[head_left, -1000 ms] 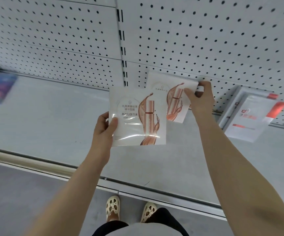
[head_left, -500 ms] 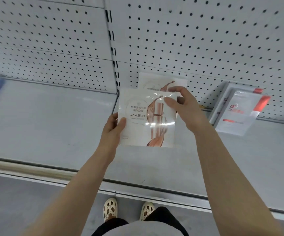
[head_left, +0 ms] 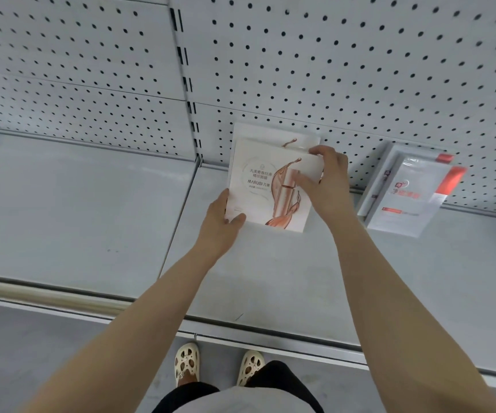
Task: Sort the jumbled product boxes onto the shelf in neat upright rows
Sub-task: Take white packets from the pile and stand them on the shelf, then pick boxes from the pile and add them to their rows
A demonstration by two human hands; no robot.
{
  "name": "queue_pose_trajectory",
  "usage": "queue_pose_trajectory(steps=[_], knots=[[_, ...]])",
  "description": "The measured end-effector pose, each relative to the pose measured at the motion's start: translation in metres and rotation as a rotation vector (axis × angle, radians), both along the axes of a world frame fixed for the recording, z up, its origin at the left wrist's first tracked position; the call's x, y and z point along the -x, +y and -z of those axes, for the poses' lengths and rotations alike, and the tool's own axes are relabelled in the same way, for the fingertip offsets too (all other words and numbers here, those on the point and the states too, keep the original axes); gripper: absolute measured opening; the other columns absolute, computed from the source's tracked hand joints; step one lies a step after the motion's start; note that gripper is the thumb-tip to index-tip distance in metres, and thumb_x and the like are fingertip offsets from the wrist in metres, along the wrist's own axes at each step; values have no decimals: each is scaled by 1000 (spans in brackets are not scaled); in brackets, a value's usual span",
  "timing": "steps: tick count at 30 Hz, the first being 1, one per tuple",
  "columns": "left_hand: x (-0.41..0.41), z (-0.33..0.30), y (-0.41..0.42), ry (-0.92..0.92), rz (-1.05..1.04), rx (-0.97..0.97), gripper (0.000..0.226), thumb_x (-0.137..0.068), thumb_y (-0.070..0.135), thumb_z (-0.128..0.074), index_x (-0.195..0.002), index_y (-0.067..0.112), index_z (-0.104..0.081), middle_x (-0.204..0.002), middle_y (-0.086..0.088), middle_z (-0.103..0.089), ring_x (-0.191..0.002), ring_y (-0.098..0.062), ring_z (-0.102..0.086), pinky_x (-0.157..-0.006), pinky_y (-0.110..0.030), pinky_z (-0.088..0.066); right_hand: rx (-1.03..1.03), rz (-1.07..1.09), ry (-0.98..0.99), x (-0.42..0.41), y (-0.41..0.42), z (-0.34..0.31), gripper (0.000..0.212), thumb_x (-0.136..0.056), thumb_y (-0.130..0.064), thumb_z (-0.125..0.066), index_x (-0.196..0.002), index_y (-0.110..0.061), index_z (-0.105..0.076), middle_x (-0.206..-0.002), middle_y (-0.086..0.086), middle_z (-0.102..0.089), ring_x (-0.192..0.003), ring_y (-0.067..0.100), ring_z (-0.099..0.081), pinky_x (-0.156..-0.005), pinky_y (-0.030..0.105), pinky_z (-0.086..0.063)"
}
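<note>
Hands (left (head_left: 221, 223), right (head_left: 325, 181)) grip Marubi box (head_left: 266, 186) on shelf (head_left: 92, 204).

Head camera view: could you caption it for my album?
Both hands stand a MARUBI box before another on the shelf.

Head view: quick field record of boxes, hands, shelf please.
front box: white MARUBI box, upright, held in front of a matching box
rear box: same design, against the pegboard
left hand: grips the front box's lower left corner
right hand: fingers curled over its upper right edge
shelf: grey
other stock: white-and-red boxes leaning at right
</note>
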State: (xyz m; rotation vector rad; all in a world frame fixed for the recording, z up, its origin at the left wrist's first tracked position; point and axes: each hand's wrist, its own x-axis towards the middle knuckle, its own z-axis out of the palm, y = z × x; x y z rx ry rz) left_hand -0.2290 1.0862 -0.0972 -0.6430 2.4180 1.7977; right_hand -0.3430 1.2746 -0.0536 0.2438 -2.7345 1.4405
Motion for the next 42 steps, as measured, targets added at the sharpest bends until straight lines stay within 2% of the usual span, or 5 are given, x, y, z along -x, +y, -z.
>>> queue_pose_trajectory(steps=[13,20,27,32,42], knots=[[-3,1,-3,11,-47,102,51,-96,19,-54,-145,24,-40,-139,-1,-52,-121,-16,-54,-105,-33,-44,-389,3,313,1,-3,10,49,-90,-27,-66,-134,-11,-53,-139,17,-41,-122,35,-41,-102,37,-37],[-43,-10,-30,132,-147,139,36,-96,10,-55,-129,21,-59,-116,6,-67,-100,-5,-60,-82,1,-38,-575,104,457,-36,-32,-2,35,-93,-25,-52,-126,-14,-61,-135,12,-51,-125,36,-45,-97,39,-35],[-137,-12,-118,183,-295,83,29,-95,10,-55,-119,23,-65,-100,9,-71,-96,-8,-66,-90,-22,-51,-291,-265,175,-135,-138,26,37,-98,-18,-54,-134,-11,-52,-130,9,-54,-119,27,-51,-100,35,-39],[-246,-3,-221,141,-477,90,29,-95,12,-54,-117,26,-66,-100,9,-72,-97,-8,-66,-93,-34,-52,-288,-501,110,-234,-261,47,38,-100,-23,-51,-136,-15,-50,-130,5,-57,-118,24,-54,-99,34,-41],[-428,3,-415,73,-782,141,32,-95,10,-54,-111,36,-64,-99,15,-70,-97,-10,-66,-91,-31,-51,-269,-740,133,-355,-481,48,34,-100,-21,-50,-132,-12,-55,-126,7,-60,-114,28,-52,-97,36,-40]])
